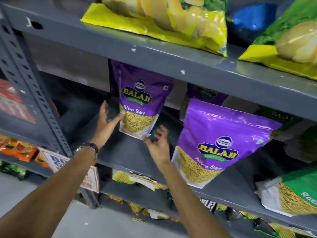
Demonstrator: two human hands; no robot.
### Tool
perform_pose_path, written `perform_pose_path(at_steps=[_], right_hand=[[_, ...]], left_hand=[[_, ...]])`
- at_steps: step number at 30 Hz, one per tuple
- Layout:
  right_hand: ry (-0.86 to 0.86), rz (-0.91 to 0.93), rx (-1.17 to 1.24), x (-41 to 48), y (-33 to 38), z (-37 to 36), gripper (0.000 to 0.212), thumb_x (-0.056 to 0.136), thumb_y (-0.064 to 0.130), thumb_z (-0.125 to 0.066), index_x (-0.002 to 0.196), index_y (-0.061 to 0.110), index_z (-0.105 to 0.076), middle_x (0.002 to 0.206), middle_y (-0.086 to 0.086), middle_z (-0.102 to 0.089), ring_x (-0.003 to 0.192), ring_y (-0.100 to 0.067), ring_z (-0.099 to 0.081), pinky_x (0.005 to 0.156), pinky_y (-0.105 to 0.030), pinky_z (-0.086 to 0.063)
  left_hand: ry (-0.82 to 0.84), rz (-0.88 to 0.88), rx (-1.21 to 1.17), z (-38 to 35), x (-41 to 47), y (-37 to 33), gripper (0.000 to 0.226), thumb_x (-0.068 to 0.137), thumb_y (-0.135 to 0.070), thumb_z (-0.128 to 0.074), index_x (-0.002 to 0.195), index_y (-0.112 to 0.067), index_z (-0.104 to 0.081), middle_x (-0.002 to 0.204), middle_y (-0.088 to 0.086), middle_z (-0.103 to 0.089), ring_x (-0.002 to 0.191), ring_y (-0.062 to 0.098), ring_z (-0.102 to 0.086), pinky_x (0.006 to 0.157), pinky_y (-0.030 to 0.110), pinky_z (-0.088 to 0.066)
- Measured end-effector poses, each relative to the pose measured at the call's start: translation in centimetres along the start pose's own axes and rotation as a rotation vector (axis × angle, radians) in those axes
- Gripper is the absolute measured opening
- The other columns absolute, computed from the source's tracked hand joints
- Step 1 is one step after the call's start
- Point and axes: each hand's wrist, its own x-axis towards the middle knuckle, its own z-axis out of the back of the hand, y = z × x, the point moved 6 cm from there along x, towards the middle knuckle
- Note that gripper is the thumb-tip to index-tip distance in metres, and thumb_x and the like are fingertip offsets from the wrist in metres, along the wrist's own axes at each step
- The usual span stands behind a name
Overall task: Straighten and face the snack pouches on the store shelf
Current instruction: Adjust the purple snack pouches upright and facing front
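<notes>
A purple Aloo Sev pouch [139,102] stands upright, label forward, deep on the grey middle shelf [130,152]. My left hand [107,121] is open beside its lower left edge, thumb tip touching the pouch. My right hand [158,145] is open with fingers spread just below its lower right corner, holding nothing. A second purple Aloo Sev pouch [217,143] stands at the shelf front to the right, tilted. Another purple pouch [205,93] shows partly behind it.
A green pouch [295,193] leans at the right of the same shelf. Yellow chip bags [164,19] lie on the shelf above. A slotted grey upright [34,93] stands at left. More packets [137,179] fill the lower shelf, with the floor [51,212] below.
</notes>
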Motion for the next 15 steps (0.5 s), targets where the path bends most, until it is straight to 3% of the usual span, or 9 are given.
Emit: perform_pose_path(at_steps=[1,3,5,7,9,11,15], right_hand=[[-0.015,-0.006,0.058,1.5,0.7,-0.2,0.073,0.076,-0.003,-0.072,0.136,0.005,-0.031,0.105,0.009,-0.048,0.095,-0.01,-0.053,0.08,-0.006,-0.045],[0.016,-0.03,0.167,3.8,1.5,-0.5,0.073,0.072,-0.015,-0.069,0.134,0.002,-0.034,0.113,-0.002,-0.057,0.09,-0.009,-0.057,0.07,-0.007,-0.049],[0.051,-0.07,0.199,4.9,1.7,-0.5,0.071,0.071,-0.017,-0.068,0.132,0.003,-0.038,0.128,-0.017,-0.056,0.098,-0.015,-0.056,0.076,-0.02,-0.051],[0.097,-0.065,0.177,5.2,1.7,-0.4,0.064,0.075,-0.013,-0.067,0.131,0.004,-0.041,0.131,-0.02,-0.055,0.098,-0.015,-0.057,0.075,-0.018,-0.052],[0.129,-0.052,0.177,5.0,1.6,-0.7,0.056,0.08,-0.01,-0.063,0.13,0.002,-0.041,0.13,-0.022,-0.055,0.095,-0.014,-0.059,0.069,-0.011,-0.053],[0.108,-0.037,0.19,4.7,1.3,-0.9,0.049,0.083,-0.008,-0.061,0.127,0.001,-0.042,0.13,-0.023,-0.055,0.1,-0.019,-0.058,0.073,-0.013,-0.054],[0.109,-0.034,0.23,4.0,0.6,-1.2,0.041,0.084,-0.004,-0.062,0.118,0.011,-0.047,0.122,-0.017,-0.06,0.105,-0.022,-0.059,0.09,-0.033,-0.051]], left_hand=[[0.032,0.012,0.002,0.1,0.9,0.0,0.083,0.085,-0.028,-0.064,0.149,-0.02,-0.012,0.159,0.004,-0.015,0.144,0.015,-0.017,0.112,0.031,-0.021],[0.108,0.051,-0.026,0.0,2.3,0.2,0.087,0.083,-0.034,-0.065,0.15,-0.022,-0.011,0.157,0.003,-0.022,0.143,0.012,-0.022,0.116,0.034,-0.021],[0.239,0.08,-0.013,-0.6,2.7,0.6,0.092,0.074,-0.045,-0.068,0.148,-0.023,-0.018,0.139,-0.007,-0.047,0.127,0.003,-0.043,0.103,0.019,-0.036],[0.326,0.076,0.016,-1.3,2.7,0.9,0.086,0.069,-0.052,-0.072,0.14,-0.022,-0.034,0.116,-0.017,-0.059,0.111,-0.003,-0.054,0.086,0.01,-0.045],[0.321,0.077,0.007,-1.4,2.8,1.6,0.081,0.066,-0.057,-0.071,0.134,-0.026,-0.042,0.115,-0.011,-0.062,0.108,0.004,-0.059,0.09,0.022,-0.048],[0.295,0.067,-0.005,-1.3,2.6,1.8,0.08,0.06,-0.062,-0.069,0.129,-0.03,-0.043,0.116,-0.011,-0.063,0.106,0.004,-0.061,0.089,0.027,-0.049],[0.225,0.049,0.006,-0.4,1.8,1.8,0.076,0.05,-0.069,-0.072,0.112,-0.032,-0.048,0.102,-0.015,-0.064,0.088,-0.005,-0.063,0.072,0.016,-0.05]])
